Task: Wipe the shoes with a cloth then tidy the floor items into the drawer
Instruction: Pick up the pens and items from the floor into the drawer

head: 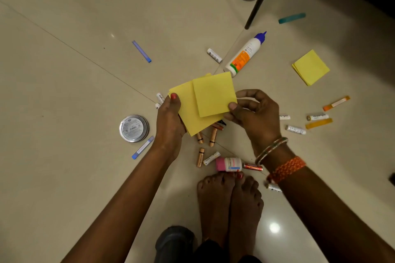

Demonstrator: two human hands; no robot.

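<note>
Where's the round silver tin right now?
The round silver tin lies on the floor left of the left hand, with a blue-capped tube just below it in the head view.

Both bare arms reach forward from the bottom corners. The left hand [170, 119] grips the left edge of the notes [203, 102], thumb on top. The right hand [254, 113], bangles at its wrist, pinches the top note's right corner. Two bare feet [230, 200] lie below the notes.
</note>
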